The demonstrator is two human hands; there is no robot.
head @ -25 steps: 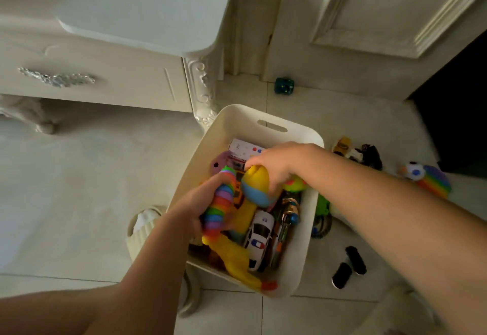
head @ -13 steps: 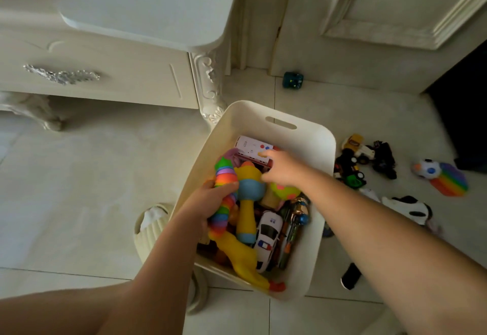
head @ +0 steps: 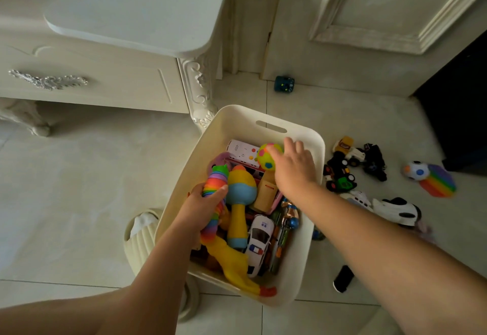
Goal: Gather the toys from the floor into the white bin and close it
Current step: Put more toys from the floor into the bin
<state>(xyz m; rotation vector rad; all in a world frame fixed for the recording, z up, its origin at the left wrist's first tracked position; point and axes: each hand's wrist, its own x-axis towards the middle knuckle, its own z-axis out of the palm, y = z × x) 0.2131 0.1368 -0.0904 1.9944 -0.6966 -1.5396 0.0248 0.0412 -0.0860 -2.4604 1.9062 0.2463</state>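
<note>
The white bin (head: 307,263) stands on the floor, full of toys. My left hand (head: 201,208) grips a rainbow segmented worm toy (head: 214,189) inside the bin. My right hand (head: 293,167) is over the bin's far end, fingers on a yellow spotted ball (head: 267,156). Also in the bin lie a yellow-and-blue rattle (head: 239,200), a white police car (head: 259,242) and a yellow rubber chicken (head: 237,266). On the floor to the right are small toy trucks (head: 350,163), a rainbow pop toy with a ball (head: 432,179), a white plush (head: 395,209) and a black piece (head: 342,279).
A white cabinet with a carved leg (head: 200,92) stands just left of the bin's far corner. A ribbed cream container (head: 139,239) sits against the bin's left side. A small teal cube toy (head: 284,84) lies by the door frame. A dark opening is at far right.
My right hand let go of the rattle, which now lies in the bin, and moved to the far end with the spotted ball. My left hand keeps hold of the rainbow worm.
</note>
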